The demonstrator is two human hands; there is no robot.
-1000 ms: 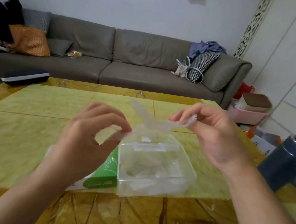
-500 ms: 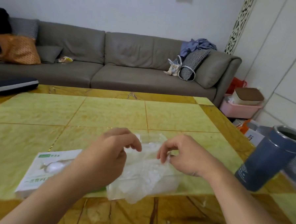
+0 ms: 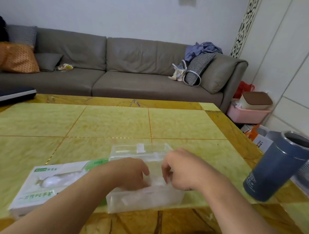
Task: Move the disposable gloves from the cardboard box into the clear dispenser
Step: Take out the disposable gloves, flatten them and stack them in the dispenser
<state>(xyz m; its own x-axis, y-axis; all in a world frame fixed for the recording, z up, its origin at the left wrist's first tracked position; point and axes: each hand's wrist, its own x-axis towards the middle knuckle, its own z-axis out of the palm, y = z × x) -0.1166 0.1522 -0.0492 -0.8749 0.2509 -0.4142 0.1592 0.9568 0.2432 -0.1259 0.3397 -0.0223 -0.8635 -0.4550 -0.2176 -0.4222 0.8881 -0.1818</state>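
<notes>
Both hands now down inside the clear dispenser (image 3: 146,197); a second ago they held a glove stretched above it. Left hand (image 3: 129,172) and right hand (image 3: 181,170), fingers curled, press gloves (image 3: 157,186) in; actual grip unclear. Cardboard box (image 3: 44,184) just left of the dispenser. Transfer progressing

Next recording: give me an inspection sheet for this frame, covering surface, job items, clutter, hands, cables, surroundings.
Surface: yellow-green tiled table with amber border.
Job's things: clear dispenser at the near edge, lid open toward the far side, translucent gloves inside; cardboard box lying flat, touching its left side.
Clutter: open dark blue tumbler at the right; dark flat item at the far left.
Hands: left hand and right hand both down in the dispenser on the gloves, fingers curled; exact grip blurred.
Cables: nothing seen.
Surroundings: grey sofa with cushions and bags; pink bin on the floor at the right.
</notes>
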